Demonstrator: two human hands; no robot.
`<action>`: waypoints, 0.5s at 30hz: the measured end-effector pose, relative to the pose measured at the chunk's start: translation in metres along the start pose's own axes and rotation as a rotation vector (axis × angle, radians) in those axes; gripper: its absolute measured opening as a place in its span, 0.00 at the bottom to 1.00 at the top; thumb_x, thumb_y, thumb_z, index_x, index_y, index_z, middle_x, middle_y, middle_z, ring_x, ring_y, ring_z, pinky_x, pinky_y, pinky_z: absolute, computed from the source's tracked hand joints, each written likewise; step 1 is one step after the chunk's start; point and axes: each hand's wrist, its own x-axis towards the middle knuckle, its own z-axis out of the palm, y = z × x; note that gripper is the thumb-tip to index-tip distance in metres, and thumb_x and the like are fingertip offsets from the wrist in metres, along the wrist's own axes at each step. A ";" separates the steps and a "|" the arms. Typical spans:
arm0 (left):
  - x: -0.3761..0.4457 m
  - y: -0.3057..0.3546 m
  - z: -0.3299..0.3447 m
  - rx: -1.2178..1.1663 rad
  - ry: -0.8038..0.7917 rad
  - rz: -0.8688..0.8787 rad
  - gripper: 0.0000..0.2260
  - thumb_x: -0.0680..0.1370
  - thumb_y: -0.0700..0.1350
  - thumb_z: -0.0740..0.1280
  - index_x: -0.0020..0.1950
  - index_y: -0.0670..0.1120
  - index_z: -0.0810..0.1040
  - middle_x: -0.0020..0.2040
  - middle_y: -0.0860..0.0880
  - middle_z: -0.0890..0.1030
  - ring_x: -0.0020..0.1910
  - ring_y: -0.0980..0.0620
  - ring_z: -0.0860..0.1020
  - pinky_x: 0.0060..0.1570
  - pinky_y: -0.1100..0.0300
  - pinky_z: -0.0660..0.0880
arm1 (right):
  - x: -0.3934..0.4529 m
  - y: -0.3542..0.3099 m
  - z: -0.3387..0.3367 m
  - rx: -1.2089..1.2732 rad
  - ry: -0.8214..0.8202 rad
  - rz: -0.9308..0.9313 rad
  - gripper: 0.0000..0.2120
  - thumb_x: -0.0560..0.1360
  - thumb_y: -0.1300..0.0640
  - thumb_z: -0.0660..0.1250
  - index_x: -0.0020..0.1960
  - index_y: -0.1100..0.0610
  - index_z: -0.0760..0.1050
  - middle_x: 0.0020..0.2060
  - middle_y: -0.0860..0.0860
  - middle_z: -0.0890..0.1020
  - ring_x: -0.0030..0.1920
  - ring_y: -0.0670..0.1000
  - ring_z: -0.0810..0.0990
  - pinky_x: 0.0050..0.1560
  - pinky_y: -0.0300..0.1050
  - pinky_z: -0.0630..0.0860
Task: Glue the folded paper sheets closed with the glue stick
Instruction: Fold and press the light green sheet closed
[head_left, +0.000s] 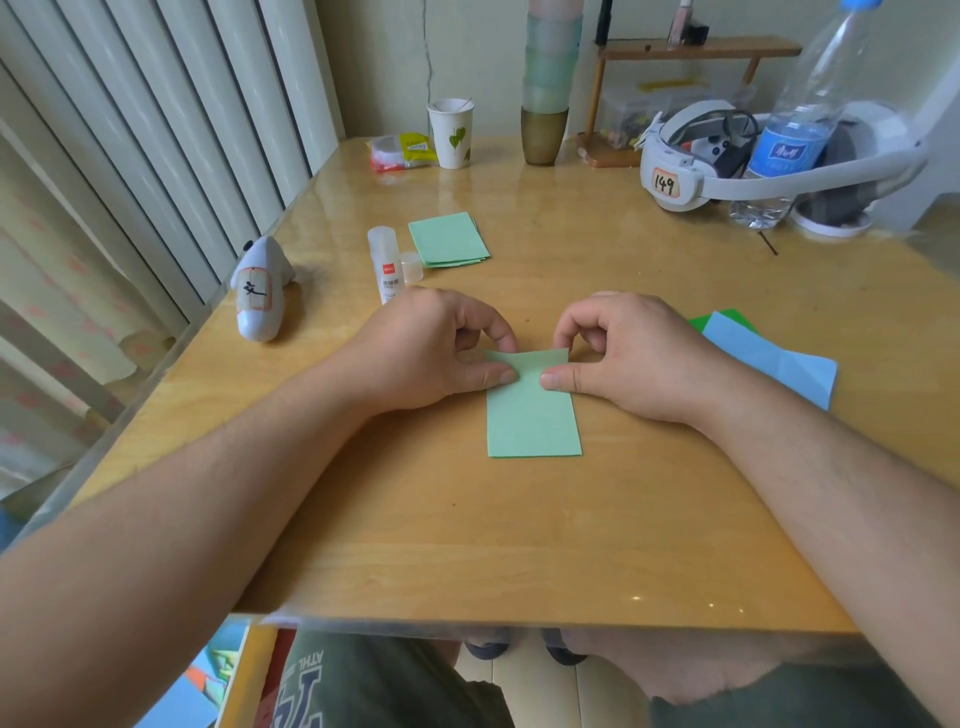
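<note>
A folded light-green paper sheet (534, 415) lies flat near the middle of the wooden table (415, 545). The left hand (426, 353) and right hand (628, 353) each pinch its far corners, thumbs pressed on top, fingers curled. Behind the left hand stands the uncapped glue stick (385, 262), its cap (411, 267) beside it, then a stack of green folded sheets (448, 240). Blue paper (769, 364) lies right of the right hand

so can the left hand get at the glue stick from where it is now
Probably yes: the glue stick stands uncapped just beyond the left hand, nothing between them. The hand would first have to let go of the folded paper.
</note>
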 end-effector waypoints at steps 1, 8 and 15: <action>-0.001 -0.002 -0.001 0.000 0.002 -0.003 0.08 0.74 0.52 0.79 0.48 0.61 0.82 0.30 0.54 0.66 0.32 0.55 0.68 0.33 0.62 0.64 | 0.000 0.002 -0.001 0.000 0.002 0.006 0.14 0.68 0.43 0.81 0.44 0.46 0.79 0.36 0.44 0.71 0.36 0.44 0.69 0.33 0.37 0.63; 0.007 0.004 0.004 0.022 0.039 0.025 0.08 0.73 0.53 0.79 0.51 0.57 0.85 0.30 0.54 0.67 0.32 0.54 0.67 0.31 0.64 0.62 | 0.004 -0.002 0.004 0.010 0.020 -0.005 0.13 0.68 0.42 0.81 0.43 0.46 0.79 0.35 0.44 0.70 0.35 0.45 0.68 0.35 0.44 0.65; 0.007 0.002 0.008 0.040 0.069 0.015 0.06 0.73 0.54 0.79 0.47 0.58 0.84 0.29 0.54 0.68 0.33 0.54 0.69 0.33 0.61 0.66 | 0.005 -0.002 0.008 -0.001 0.040 -0.017 0.13 0.69 0.42 0.80 0.40 0.47 0.80 0.37 0.44 0.72 0.38 0.44 0.71 0.39 0.46 0.69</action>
